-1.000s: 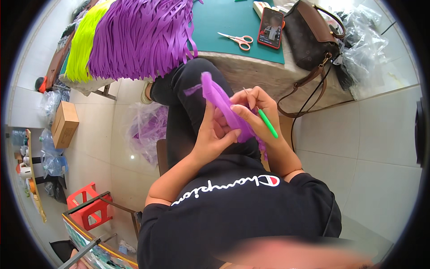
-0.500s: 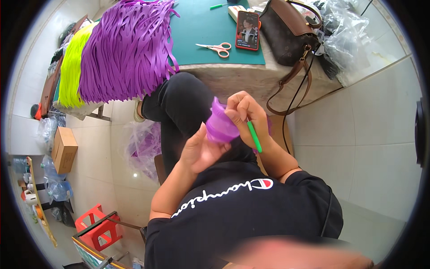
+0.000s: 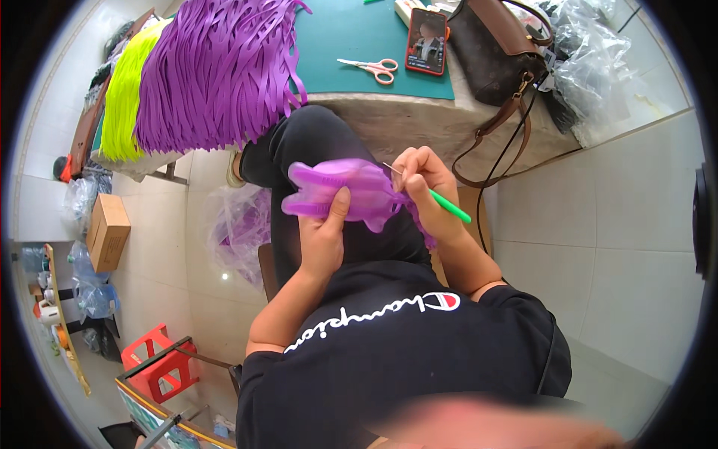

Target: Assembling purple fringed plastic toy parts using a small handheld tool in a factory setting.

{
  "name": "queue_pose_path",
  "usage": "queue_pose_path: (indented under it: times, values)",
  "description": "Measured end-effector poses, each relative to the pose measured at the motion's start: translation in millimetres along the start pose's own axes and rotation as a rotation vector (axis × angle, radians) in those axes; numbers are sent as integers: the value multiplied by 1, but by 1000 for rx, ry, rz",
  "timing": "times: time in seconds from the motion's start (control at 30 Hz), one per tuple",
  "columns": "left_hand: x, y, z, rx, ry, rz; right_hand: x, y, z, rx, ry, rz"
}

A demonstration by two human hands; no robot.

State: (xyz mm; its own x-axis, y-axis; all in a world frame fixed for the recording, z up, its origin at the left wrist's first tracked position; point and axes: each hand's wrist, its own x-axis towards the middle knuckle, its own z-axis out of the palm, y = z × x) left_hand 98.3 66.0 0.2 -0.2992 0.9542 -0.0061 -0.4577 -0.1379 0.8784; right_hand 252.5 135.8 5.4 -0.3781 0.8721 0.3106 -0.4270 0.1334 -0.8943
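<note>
My left hand (image 3: 321, 232) grips a soft, translucent purple piece (image 3: 351, 183) with ribbed, rounded lobes, its thumb pressed on top. The piece lies over my raised dark-trousered leg. My right hand (image 3: 430, 183) holds a green-handled tool (image 3: 451, 207) with a thin metal tip, which points toward the right end of the purple piece. I cannot tell whether the tip touches it. More crumpled purple material hangs below my right hand, partly hidden by it.
Ahead, a table carries bunched purple straps (image 3: 217, 75), yellow-green straps (image 3: 123, 105), a green mat (image 3: 336, 37), scissors (image 3: 374, 69), a phone (image 3: 427, 43) and a brown handbag (image 3: 493, 52). To the left are a plastic bag (image 3: 243, 224), a carton (image 3: 110, 232) and a red stool (image 3: 161, 367).
The purple piece has been turned and spread out toward the left. My left thumb now lies over it. My right hand has shifted slightly right, with the tool's metal tip now showing.
</note>
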Motion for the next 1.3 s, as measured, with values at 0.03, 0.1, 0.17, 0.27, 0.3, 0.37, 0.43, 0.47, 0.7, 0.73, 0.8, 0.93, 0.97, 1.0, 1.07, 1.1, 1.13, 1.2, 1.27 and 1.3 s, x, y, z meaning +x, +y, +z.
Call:
queue_pose_path:
  times: [0.03,0.1,0.17,0.27,0.3,0.37,0.43,0.47,0.7,0.73,0.8,0.93,0.97,1.0,1.07,1.1,1.13,1.2,1.27,1.3]
  values:
    - [1,2,1,-98,-9,-29,-1,-4,-2,-75,-32,121]
    - [3,1,-3,-164,8,-71,1,-6,3,-95,-39,125]
    - [4,1,-8,-242,-68,-210,1,-3,7,-77,-38,44]
    - [4,1,-6,-211,-48,-223,-4,7,4,-71,-26,55]
    - [4,1,-6,-189,-72,-242,-5,9,4,-18,24,108]
    - [2,0,-5,-192,-34,-247,-7,14,5,-29,20,83]
    - [2,-1,-7,-171,-18,-205,-7,15,6,-73,-4,22]
    - [2,-2,-7,-172,-18,-207,-7,15,7,-73,-3,24]
    - [1,-4,-7,-154,4,-150,-10,17,7,-92,-34,-28]
    - [1,-4,-7,-148,2,-139,-11,17,7,-75,-37,-39]
    - [0,-2,-6,-147,6,-137,-10,18,6,-94,-43,-33]
    - [1,-5,-8,-106,3,-83,-9,22,3,-269,-52,-96]
    - [1,-6,-8,-107,3,-83,-7,18,3,-269,-52,-96]
    - [0,-7,-9,-24,-1,-50,-4,12,5,-526,-93,-257]
    - [-1,-7,-6,31,-31,-72,3,8,4,-802,-60,-515]
    - [-2,-6,-4,4,-51,-127,13,8,-5,-848,-46,-616]
    - [-2,-2,-2,-7,-122,-207,25,6,-13,-820,14,-572]
    - [-3,-1,-5,-17,-269,-282,51,5,-26,-667,157,-432]
    - [-2,5,-12,7,-540,-468,80,5,-38,-542,237,-338]
    - [-3,10,-7,30,-602,-479,94,5,-44,-526,296,-260]
